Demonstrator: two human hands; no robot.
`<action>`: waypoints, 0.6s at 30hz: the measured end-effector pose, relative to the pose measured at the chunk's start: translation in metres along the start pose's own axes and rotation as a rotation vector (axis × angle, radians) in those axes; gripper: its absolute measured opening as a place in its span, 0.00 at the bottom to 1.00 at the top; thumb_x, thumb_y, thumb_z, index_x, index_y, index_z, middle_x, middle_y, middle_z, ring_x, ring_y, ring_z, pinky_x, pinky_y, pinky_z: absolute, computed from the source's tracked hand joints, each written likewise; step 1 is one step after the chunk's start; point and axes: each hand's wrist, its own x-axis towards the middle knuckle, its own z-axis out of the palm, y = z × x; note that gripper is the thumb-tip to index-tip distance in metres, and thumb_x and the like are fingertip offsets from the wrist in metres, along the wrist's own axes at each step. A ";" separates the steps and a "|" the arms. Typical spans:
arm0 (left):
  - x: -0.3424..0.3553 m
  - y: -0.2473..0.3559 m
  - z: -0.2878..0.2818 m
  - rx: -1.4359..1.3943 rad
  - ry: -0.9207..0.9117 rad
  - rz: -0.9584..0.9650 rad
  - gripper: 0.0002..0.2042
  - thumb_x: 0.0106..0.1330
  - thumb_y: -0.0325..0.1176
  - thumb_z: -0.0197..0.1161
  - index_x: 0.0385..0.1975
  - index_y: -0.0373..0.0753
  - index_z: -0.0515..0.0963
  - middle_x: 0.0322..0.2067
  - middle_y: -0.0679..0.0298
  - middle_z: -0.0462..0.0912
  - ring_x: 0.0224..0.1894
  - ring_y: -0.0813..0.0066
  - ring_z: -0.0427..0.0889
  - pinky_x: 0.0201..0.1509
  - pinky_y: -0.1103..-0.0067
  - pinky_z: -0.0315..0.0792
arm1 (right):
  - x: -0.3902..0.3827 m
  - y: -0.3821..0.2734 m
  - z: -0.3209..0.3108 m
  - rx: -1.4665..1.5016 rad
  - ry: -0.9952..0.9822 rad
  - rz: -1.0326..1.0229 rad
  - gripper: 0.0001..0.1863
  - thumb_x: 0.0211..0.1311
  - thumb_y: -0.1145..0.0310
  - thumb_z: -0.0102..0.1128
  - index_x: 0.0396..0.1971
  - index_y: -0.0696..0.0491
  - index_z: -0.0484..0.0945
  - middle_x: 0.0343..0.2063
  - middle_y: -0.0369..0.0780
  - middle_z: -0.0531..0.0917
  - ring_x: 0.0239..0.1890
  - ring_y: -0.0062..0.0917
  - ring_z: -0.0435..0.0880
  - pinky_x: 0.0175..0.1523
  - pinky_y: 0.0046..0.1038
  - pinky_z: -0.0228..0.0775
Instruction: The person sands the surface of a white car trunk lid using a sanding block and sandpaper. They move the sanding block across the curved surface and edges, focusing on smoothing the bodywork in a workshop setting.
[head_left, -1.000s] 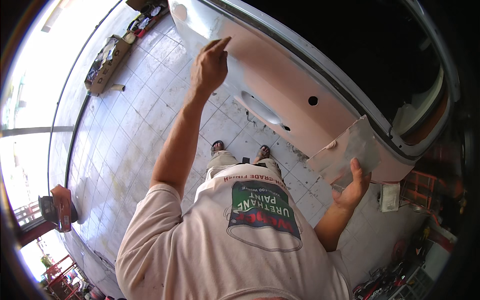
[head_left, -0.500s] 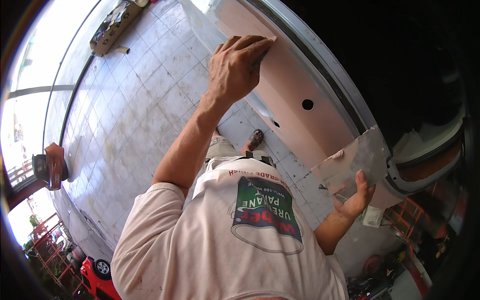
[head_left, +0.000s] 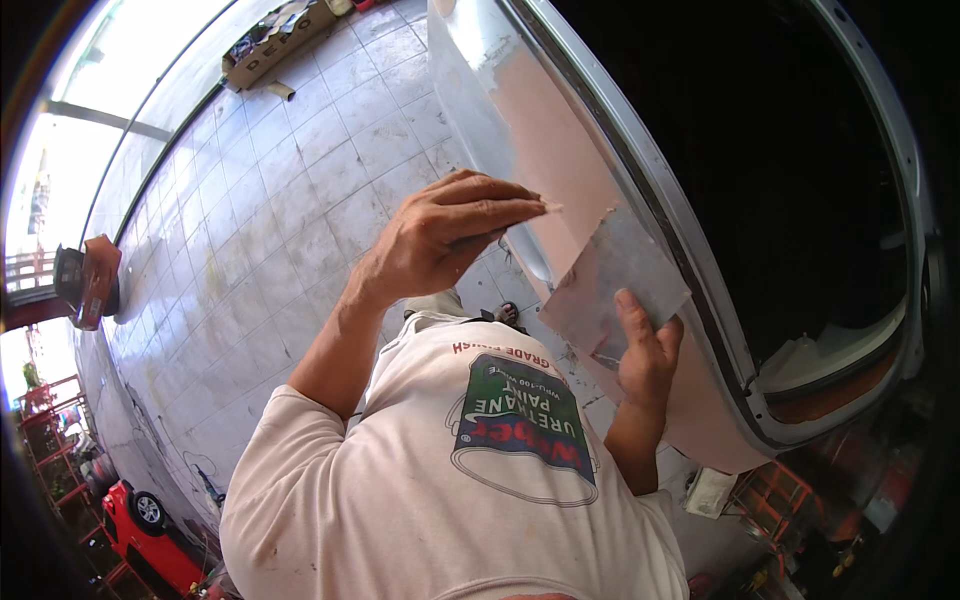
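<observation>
My left hand (head_left: 425, 240) is closed in a pinch on a thin putty spreader (head_left: 551, 208), mostly hidden by the fingers, with pinkish putty at its tip. My right hand (head_left: 648, 368) grips a flat grey putty board (head_left: 620, 280) by its lower edge, thumb on top. Pale smears mark the board, which is tilted in front of the car door (head_left: 565, 135). That door is coated in pinkish filler, with bare grey patches at its far end. The spreader is apart from both the door and the board.
Beyond the door's metal frame lies a dark window opening (head_left: 760, 170). A cardboard box (head_left: 285, 42) sits far left on the tiled floor (head_left: 270, 200). An orange-brown car mirror (head_left: 98, 283) is at left, a red car (head_left: 150, 540) lower left, and an orange metal rack (head_left: 775, 500) lower right.
My left hand has come off the door surface and moved nearer with the spreader. The putty board in my right hand has shifted left and away from me, closer to the left hand.
</observation>
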 end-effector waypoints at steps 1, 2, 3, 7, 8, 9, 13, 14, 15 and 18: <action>-0.001 0.002 0.001 0.004 -0.036 0.072 0.20 0.64 0.21 0.71 0.55 0.45 0.90 0.54 0.61 0.90 0.53 0.59 0.89 0.57 0.65 0.84 | 0.009 -0.002 0.017 -0.107 -0.002 -0.099 0.17 0.76 0.67 0.66 0.53 0.66 0.83 0.47 0.45 0.87 0.50 0.30 0.86 0.58 0.31 0.76; -0.003 0.008 0.009 0.021 -0.059 0.079 0.21 0.62 0.21 0.71 0.55 0.46 0.90 0.54 0.62 0.91 0.53 0.60 0.89 0.57 0.65 0.84 | 0.018 -0.004 0.036 -0.211 -0.001 -0.200 0.17 0.76 0.67 0.65 0.53 0.66 0.83 0.46 0.44 0.87 0.49 0.29 0.85 0.57 0.30 0.76; -0.007 0.010 0.013 0.031 -0.083 0.085 0.21 0.61 0.21 0.72 0.55 0.47 0.90 0.54 0.63 0.91 0.53 0.60 0.89 0.57 0.65 0.84 | 0.026 -0.006 0.050 -0.317 0.003 -0.301 0.16 0.77 0.68 0.65 0.53 0.66 0.82 0.45 0.43 0.87 0.49 0.28 0.85 0.56 0.29 0.75; -0.026 -0.029 -0.014 -0.006 -0.425 -0.001 0.16 0.66 0.27 0.71 0.54 0.47 0.91 0.54 0.64 0.91 0.56 0.62 0.89 0.58 0.67 0.83 | 0.063 -0.003 0.040 0.190 0.579 -0.093 0.27 0.71 0.66 0.69 0.64 0.64 0.77 0.59 0.46 0.83 0.60 0.34 0.83 0.65 0.40 0.76; -0.039 -0.069 -0.010 -0.072 -0.402 -0.021 0.17 0.69 0.26 0.69 0.56 0.48 0.90 0.58 0.62 0.89 0.57 0.60 0.88 0.59 0.67 0.84 | 0.080 -0.019 0.030 0.324 0.608 -0.235 0.28 0.71 0.64 0.68 0.65 0.64 0.76 0.60 0.46 0.82 0.60 0.38 0.83 0.66 0.44 0.76; -0.039 -0.095 -0.024 -0.020 -0.336 -0.166 0.17 0.72 0.27 0.67 0.59 0.47 0.87 0.60 0.60 0.88 0.58 0.57 0.87 0.61 0.66 0.84 | 0.095 -0.033 0.018 0.315 0.622 -0.417 0.29 0.72 0.64 0.66 0.66 0.64 0.75 0.60 0.48 0.81 0.60 0.40 0.83 0.67 0.46 0.76; -0.005 -0.226 -0.094 -0.133 0.119 -0.442 0.22 0.72 0.25 0.65 0.66 0.47 0.83 0.56 0.60 0.88 0.52 0.67 0.89 0.58 0.69 0.86 | 0.145 -0.047 -0.026 0.012 0.839 -0.693 0.29 0.76 0.62 0.65 0.66 0.68 0.74 0.61 0.55 0.81 0.59 0.45 0.85 0.62 0.42 0.82; 0.012 -0.239 -0.111 -0.119 0.137 -0.570 0.23 0.71 0.25 0.63 0.67 0.48 0.83 0.56 0.61 0.88 0.50 0.67 0.89 0.57 0.70 0.86 | 0.153 -0.045 -0.024 -0.280 0.907 -0.612 0.28 0.78 0.61 0.64 0.65 0.68 0.75 0.59 0.55 0.83 0.56 0.45 0.87 0.59 0.41 0.82; 0.028 -0.264 -0.125 -0.042 0.148 -0.451 0.24 0.71 0.24 0.62 0.67 0.48 0.82 0.57 0.60 0.87 0.50 0.67 0.89 0.56 0.70 0.86 | 0.159 -0.043 -0.023 -0.573 0.964 -0.522 0.28 0.80 0.59 0.62 0.64 0.69 0.77 0.57 0.56 0.85 0.54 0.45 0.88 0.57 0.40 0.83; 0.083 -0.316 -0.148 0.098 0.141 -0.313 0.24 0.71 0.24 0.61 0.66 0.48 0.82 0.58 0.58 0.87 0.52 0.60 0.90 0.59 0.67 0.85 | 0.181 -0.017 -0.064 -1.208 0.783 -0.516 0.24 0.83 0.57 0.58 0.55 0.68 0.83 0.50 0.57 0.89 0.50 0.48 0.90 0.54 0.41 0.81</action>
